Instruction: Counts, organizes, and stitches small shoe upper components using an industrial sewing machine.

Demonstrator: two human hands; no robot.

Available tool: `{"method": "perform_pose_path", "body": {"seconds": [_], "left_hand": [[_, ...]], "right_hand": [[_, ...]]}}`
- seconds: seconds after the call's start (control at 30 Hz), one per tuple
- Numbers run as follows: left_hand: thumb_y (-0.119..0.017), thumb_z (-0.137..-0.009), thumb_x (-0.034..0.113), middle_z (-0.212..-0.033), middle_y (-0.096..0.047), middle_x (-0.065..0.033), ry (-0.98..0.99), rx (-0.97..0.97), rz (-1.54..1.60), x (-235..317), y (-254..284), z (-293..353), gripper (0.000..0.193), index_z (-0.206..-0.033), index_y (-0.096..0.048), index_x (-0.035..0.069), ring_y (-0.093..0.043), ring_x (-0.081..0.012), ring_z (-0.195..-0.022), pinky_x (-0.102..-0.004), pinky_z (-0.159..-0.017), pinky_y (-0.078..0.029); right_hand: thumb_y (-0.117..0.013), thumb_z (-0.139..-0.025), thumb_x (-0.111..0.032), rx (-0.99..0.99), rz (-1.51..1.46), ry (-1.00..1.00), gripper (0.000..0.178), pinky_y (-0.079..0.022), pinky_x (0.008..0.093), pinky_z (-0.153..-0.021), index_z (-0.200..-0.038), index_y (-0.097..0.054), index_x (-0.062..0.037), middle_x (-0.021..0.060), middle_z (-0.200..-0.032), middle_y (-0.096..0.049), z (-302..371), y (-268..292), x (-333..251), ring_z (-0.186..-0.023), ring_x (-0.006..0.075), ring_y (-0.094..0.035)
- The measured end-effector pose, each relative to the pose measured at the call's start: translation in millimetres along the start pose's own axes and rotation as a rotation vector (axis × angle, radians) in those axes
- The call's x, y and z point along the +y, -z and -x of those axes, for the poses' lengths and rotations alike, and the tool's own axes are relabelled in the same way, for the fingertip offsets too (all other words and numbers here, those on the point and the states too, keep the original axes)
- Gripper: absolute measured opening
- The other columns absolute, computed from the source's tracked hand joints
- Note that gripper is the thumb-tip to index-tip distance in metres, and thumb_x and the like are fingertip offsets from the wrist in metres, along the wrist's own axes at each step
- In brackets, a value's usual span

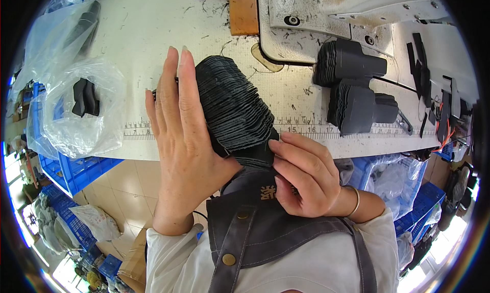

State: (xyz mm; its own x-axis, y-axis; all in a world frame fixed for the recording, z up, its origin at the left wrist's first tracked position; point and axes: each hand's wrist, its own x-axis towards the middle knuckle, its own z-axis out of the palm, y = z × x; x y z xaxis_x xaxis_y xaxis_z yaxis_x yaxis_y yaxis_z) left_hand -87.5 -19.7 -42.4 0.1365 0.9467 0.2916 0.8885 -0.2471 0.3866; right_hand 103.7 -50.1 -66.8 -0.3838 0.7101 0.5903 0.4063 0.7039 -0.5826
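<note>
A pale surface (pixel 138 43) spreads out in front of the person, wide enough to hold nearly everything here. A white machine (pixel 306 43) sits at its far right side. A clear plastic bag (pixel 84 137) hangs over the left edge, and a ruler strip (pixel 306 132) runs along the near side. The left hand (pixel 181 122) stands up tall, with its long fingers straight and close together. It holds a big dark stack (pixel 237 106) of thin pieces against its palm, up over the near edge of the surface. The right hand (pixel 309 178) has bent fingers, and their tips touch the low right corner of the stack. The picture does not show if they pinch one piece, many pieces or none. The stack is long and slanted: its top end leans up and left, and its bottom end points down and right. So the bottom end is nearer the right fingers, and the stack lies up and left from them. The left hand lies all along its other side. Two smaller dark stacks (pixel 349 63) (pixel 357 109) rest to the right. Smaller yet are an orange-brown block (pixel 244 12), a folded dark piece (pixel 86 97) in the bag, and tiny thread bits.
</note>
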Motion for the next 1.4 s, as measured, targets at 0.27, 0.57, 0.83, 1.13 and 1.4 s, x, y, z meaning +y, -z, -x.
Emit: {"method": "perform_pose_path", "body": {"seconds": [0.27,0.57,0.83,1.13,1.4], "left_hand": [[-0.084,-0.039,0.062,-0.150,-0.018,-0.0305,-0.054,-0.069,0.098,-7,10,-4,0.147,-0.147,-0.009,-0.004,-0.026,-0.0462,-0.136,-0.0565,-0.110,-0.018],[-0.067,-0.045,0.081,-0.153,-0.009,-0.0296,-0.127,-0.146,0.054,-16,7,-2,0.147,-0.147,-0.007,-0.005,-0.017,-0.0454,-0.140,-0.0594,-0.109,-0.012],[-0.078,-0.052,0.063,-0.152,-0.012,-0.0284,-0.091,-0.145,0.109,-10,9,-5,0.135,-0.146,-0.010,-0.007,-0.022,-0.0462,-0.137,-0.0562,-0.111,-0.012],[-0.081,-0.049,0.051,-0.152,-0.015,-0.0274,-0.067,-0.145,0.122,-8,11,-5,0.133,-0.146,-0.012,-0.007,-0.024,-0.0454,-0.136,-0.0541,-0.112,-0.013],[-0.083,-0.046,0.045,-0.152,-0.015,-0.0271,-0.056,-0.155,0.154,-9,10,-5,0.134,-0.147,-0.010,-0.004,-0.024,-0.0457,-0.137,-0.0578,-0.111,-0.013]], "right_hand": [[-0.067,-0.061,-0.005,-0.070,-0.028,0.036,0.036,-0.049,0.0362,-0.074,-0.096,-0.064,0.0039,0.0161,-0.098,-0.065,-11,6,5,-0.083,0.0302,-0.063],[-0.065,-0.062,-0.003,0.027,0.026,-0.002,0.030,-0.050,0.0362,-0.078,-0.091,-0.065,0.0039,0.0224,-0.115,-0.061,-7,-5,-1,-0.101,0.0333,-0.059],[-0.064,-0.063,0.000,0.044,0.011,0.001,0.027,-0.052,0.0383,-0.082,-0.089,-0.064,0.0082,0.0250,-0.117,-0.060,-2,-8,-3,-0.104,0.0368,-0.060],[-0.064,-0.064,0.007,0.061,-0.098,0.056,0.021,-0.056,0.0447,-0.083,-0.084,-0.061,0.0129,0.0215,-0.105,-0.059,-6,-9,2,-0.108,0.0440,-0.059],[-0.064,-0.064,0.010,0.046,-0.159,0.048,0.019,-0.056,0.0453,-0.083,-0.082,-0.060,0.0130,0.0220,-0.104,-0.058,-6,-10,3,-0.106,0.0437,-0.060]]}}
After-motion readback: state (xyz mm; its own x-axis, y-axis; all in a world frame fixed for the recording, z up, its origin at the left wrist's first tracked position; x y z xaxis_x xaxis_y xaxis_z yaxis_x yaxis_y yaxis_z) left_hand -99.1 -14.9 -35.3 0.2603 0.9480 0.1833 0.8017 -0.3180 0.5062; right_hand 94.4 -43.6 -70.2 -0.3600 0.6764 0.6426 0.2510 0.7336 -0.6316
